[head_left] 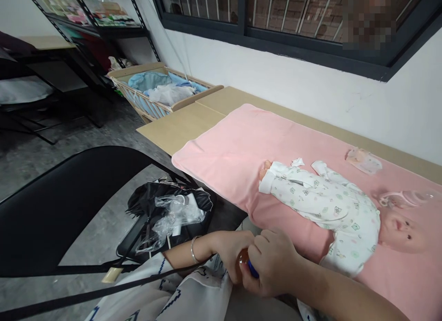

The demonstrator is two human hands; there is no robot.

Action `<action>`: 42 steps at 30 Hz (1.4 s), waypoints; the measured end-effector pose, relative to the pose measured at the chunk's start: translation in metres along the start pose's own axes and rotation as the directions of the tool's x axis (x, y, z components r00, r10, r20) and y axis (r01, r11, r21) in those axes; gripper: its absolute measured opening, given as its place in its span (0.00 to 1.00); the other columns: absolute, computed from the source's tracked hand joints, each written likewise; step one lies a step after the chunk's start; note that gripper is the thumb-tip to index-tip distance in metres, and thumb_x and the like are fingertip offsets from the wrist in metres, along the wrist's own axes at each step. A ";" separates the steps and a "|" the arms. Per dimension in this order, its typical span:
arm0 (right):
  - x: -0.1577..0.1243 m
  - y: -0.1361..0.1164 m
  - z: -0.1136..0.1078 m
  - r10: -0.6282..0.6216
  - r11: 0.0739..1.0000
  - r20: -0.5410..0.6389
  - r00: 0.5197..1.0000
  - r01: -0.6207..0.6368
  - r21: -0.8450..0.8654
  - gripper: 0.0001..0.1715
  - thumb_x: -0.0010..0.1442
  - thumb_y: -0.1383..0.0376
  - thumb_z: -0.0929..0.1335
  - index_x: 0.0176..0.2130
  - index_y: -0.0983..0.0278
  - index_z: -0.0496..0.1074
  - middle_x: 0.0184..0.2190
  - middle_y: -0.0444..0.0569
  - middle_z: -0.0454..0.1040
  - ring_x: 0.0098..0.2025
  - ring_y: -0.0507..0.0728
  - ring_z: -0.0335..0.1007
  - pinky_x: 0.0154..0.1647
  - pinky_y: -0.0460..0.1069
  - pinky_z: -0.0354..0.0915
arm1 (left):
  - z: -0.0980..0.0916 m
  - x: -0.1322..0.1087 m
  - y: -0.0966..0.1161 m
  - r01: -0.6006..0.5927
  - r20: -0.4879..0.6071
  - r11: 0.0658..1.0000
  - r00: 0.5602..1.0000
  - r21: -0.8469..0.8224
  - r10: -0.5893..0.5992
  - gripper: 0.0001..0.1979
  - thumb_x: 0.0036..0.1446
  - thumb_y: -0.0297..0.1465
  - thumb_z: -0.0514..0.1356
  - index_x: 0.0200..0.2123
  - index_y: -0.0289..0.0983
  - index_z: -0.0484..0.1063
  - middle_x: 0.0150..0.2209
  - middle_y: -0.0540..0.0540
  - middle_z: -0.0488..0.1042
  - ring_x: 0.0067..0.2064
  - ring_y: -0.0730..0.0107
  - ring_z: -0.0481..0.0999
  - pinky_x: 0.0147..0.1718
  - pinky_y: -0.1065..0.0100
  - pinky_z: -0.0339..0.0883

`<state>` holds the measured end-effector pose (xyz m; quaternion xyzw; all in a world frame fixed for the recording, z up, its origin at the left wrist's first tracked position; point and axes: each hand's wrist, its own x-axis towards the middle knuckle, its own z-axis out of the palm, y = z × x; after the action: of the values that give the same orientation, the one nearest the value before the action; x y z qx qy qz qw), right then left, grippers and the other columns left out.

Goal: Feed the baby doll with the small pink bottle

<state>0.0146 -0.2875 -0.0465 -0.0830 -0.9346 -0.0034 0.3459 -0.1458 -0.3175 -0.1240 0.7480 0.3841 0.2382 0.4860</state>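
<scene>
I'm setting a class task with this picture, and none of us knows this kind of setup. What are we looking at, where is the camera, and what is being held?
There is no robot here. The single picture comes from a camera on a person's head, looking forward and down. The two bare hands at the bottom are that person's own. The left hand holds the brown part of a small bottle; the right hand grips its blue end. Fingers hide most of it.

On the table, a pink blanket is spread. A baby doll in a patterned white suit lies face up on it, beside a pinkish feeding bottle and a clear packet.
</scene>
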 end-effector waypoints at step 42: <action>0.006 0.005 -0.015 -0.096 0.995 -0.008 0.995 0.096 0.014 0.11 0.50 0.64 0.62 0.19 0.61 0.57 0.14 0.44 0.56 0.22 0.52 0.43 0.30 0.53 0.34 | 0.011 0.003 0.003 -0.034 0.137 0.997 0.990 -0.066 0.042 0.18 0.26 0.26 0.73 0.15 0.37 0.64 0.17 0.61 0.65 0.23 0.78 0.63 0.22 0.76 0.60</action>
<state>0.0202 -0.2829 -0.0312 -0.0355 -0.9362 -0.0136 0.3495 -0.1346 -0.3219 -0.1257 0.7543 0.3274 0.2070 0.5301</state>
